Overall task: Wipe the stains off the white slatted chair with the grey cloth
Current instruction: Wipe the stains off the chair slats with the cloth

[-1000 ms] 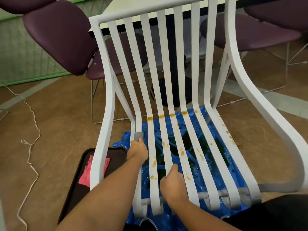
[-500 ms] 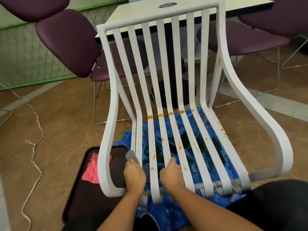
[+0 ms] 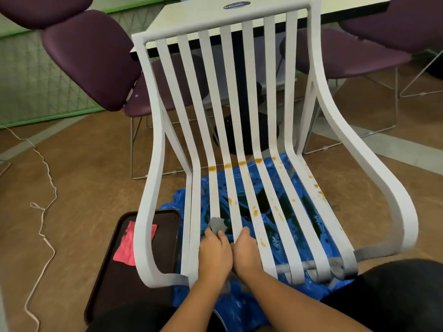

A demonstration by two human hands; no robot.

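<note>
The white slatted chair (image 3: 249, 97) fills the middle of the head view, standing on a blue plastic sheet (image 3: 249, 202). Orange stains (image 3: 242, 163) dot the slats at the seat bend and further down the seat. My left hand (image 3: 214, 254) is shut on the grey cloth (image 3: 217, 225), pressing it on a slat left of centre near the seat's front. My right hand (image 3: 245, 250) grips the neighbouring slat beside it, thumb over the slat.
A dark tray (image 3: 107, 279) with a pink cloth (image 3: 130, 245) lies on the floor at the left of the chair. Purple chairs (image 3: 88, 61) and a table (image 3: 203, 15) stand behind. A white cord (image 3: 44, 212) trails across the brown floor.
My left hand with the grey cloth slid down the left slats towards the seat front, then shifted right to the adjacent slat. The right hand kept its grip on its slat.
</note>
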